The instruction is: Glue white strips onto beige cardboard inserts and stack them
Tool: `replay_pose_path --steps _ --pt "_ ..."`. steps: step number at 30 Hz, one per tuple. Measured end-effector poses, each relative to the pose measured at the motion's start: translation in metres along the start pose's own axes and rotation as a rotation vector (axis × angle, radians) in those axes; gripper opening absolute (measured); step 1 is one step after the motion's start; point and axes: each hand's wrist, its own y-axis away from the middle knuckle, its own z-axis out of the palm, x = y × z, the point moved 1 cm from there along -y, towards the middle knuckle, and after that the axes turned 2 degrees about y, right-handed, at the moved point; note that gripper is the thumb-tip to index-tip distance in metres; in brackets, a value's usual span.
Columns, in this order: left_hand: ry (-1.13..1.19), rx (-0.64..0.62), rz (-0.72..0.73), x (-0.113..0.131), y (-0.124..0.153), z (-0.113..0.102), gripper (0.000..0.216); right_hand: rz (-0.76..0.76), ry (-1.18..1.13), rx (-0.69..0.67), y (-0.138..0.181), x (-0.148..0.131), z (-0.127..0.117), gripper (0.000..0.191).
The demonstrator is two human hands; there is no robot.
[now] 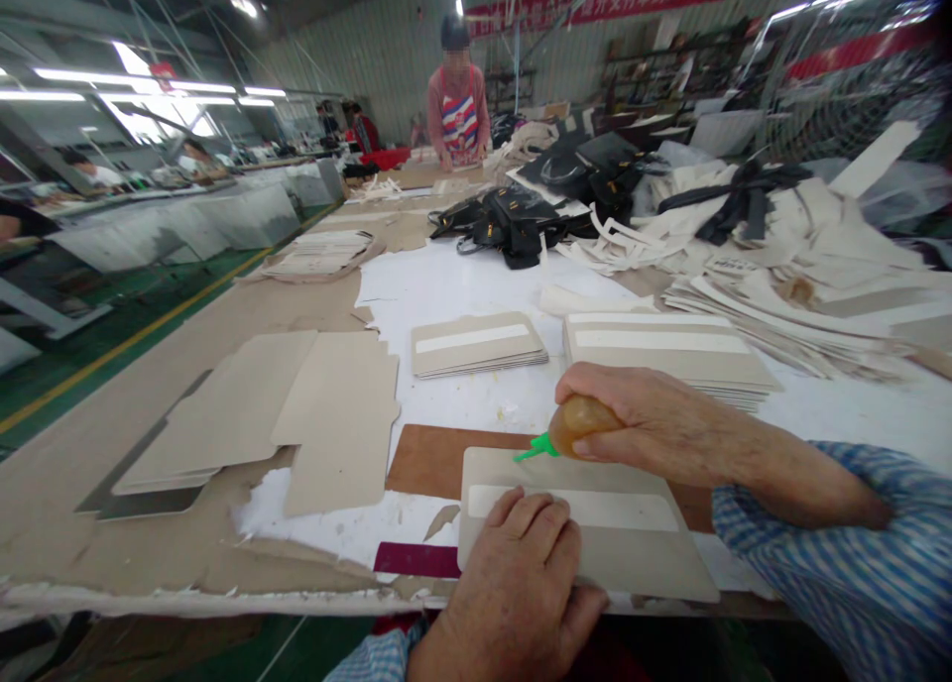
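Long table (pixel 283 305) before me, top covered in torn brown paper; white sheet (pixel 446 285) down middle; nearest me, brown board (pixel 423 459) on it, grey card (pixel 632 553) with white strip lying on board; maroon strip (pixel 416 560) just beside card at my left, near table edge; beyond, centre stack (pixel 476 345) and bigger right stack (pixel 669 350) of similar cards; flat grey sheets (pixel 223 414) spread at my left; black bags (pixel 513 221) farther up; heap of pale offcuts (pixel 780 226) along right side; small pile of sheets (pixel 319 251) far left.
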Motion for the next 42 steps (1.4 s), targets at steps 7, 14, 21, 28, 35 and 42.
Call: replay_pose_path --steps 7,14,21,28,35,42 --pt "-0.007 0.000 -0.001 0.000 0.000 -0.002 0.036 0.054 0.009 -0.015 0.011 0.012 -0.007 0.023" --pt "0.009 -0.013 -0.006 0.001 0.001 -0.002 0.036 0.068 0.023 -0.011 0.018 0.023 -0.009 0.019" --pt "0.029 -0.001 -0.009 -0.001 0.001 0.001 0.037 0.066 0.007 0.001 0.023 0.026 -0.012 0.021" --pt "0.045 0.025 -0.015 -0.002 0.002 0.002 0.038 0.097 -0.019 0.023 0.033 0.037 -0.011 0.019" --pt "0.047 0.030 -0.009 -0.002 0.004 0.003 0.035 0.175 -0.059 0.021 0.043 0.045 -0.013 0.022" --pt "0.029 0.013 0.007 -0.004 0.003 0.004 0.035 0.193 -0.092 0.054 0.059 0.057 -0.015 0.022"
